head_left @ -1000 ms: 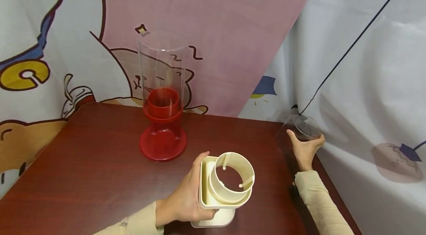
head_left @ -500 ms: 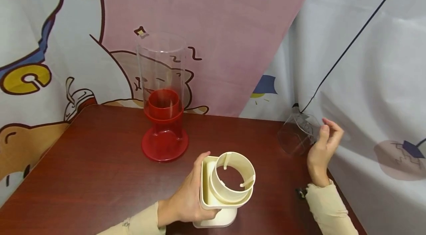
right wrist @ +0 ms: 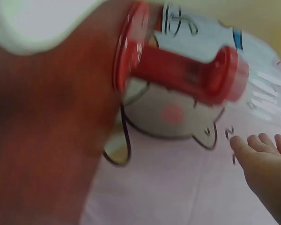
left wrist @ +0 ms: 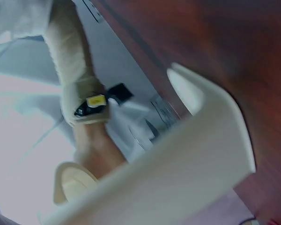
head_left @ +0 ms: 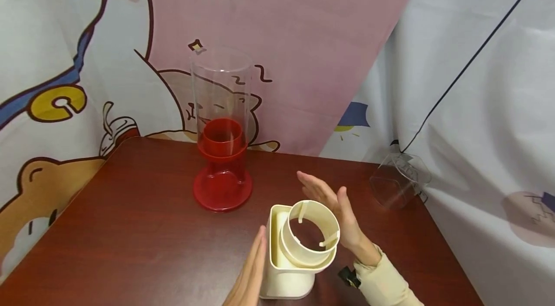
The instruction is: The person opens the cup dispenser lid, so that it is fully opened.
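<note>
Cream stand [head_left: 289,279] placed upright on the worktop [head_left: 151,205], near the person, flanked by the two hands. Nothing is clamped by either one. Left hand [head_left: 250,272] held edge-on at the stand's left side, fingers straight; whether the side is touched cannot be told. Right hand [head_left: 347,221] held just beside the collar [head_left: 296,251] on the right, fingers extended, thumb raised; contact not clear here either. In the left wrist view it is partly blocked by the stand. Hands kept apart with the stand between, probably so it can be steadied or squared from both sides. Weight seems to be carried by the stand's own base, so no grip looks needed. The collar is turned upward, its ring left unblocked, likely to keep access from above.

Farther back, a red stand [head_left: 222,192] is set upright on its wide round foot, presumably for stability. A clear tube [head_left: 222,91] is fitted around its upper cup, apparently supported by the flange below. A clear container [head_left: 388,190] is parked by the right edge near the curtain [head_left: 303,79], well apart from the cream stand, likely to keep it out of the way.
</note>
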A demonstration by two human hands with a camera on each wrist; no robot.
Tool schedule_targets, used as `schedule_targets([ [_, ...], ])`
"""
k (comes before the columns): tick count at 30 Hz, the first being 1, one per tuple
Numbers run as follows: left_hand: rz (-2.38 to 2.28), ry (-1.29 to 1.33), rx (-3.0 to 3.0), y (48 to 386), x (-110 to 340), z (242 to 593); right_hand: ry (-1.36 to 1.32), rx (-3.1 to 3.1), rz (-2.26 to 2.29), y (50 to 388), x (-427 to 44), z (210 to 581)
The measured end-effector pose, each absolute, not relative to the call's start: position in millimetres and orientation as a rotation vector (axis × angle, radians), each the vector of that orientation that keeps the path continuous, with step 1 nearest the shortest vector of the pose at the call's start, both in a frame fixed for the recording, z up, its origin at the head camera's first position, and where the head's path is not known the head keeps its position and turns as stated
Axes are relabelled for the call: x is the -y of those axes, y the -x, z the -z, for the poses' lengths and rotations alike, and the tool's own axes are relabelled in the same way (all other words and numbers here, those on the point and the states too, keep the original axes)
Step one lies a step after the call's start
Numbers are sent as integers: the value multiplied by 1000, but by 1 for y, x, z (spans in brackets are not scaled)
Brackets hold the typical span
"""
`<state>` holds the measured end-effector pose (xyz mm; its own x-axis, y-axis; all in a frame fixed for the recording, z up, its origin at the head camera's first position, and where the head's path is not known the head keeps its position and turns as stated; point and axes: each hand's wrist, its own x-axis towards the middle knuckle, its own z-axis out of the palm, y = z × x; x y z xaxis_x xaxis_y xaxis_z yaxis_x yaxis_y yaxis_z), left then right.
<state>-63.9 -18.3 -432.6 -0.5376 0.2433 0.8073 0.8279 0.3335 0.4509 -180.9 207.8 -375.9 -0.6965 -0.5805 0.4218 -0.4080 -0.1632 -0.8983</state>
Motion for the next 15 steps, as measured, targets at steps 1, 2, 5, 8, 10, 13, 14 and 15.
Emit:
schedule_targets([
  [1,1167,949,1969,62,15,436,1162,-1928,1975,177,-205,377],
  [2,1163,949,1982,61,12,437,1157,-1919,1965,173,-202,377],
  [5,1301,983,2029,61,9,435,1166,-1905,1948,165,-196,380],
  [8,1536,993,2053,60,9,429,1172,-1905,1973,160,-193,383],
  [10,1679,989,2045,60,9,425,1160,-1913,2010,157,-193,387],
  [13,1803,968,2038,64,9,419,1118,-1934,2102,151,-191,391],
  [14,1826,964,2035,66,10,417,1105,-1952,2127,149,-190,392],
  [15,1834,969,2020,69,10,417,1087,-1980,2154,147,-189,394],
])
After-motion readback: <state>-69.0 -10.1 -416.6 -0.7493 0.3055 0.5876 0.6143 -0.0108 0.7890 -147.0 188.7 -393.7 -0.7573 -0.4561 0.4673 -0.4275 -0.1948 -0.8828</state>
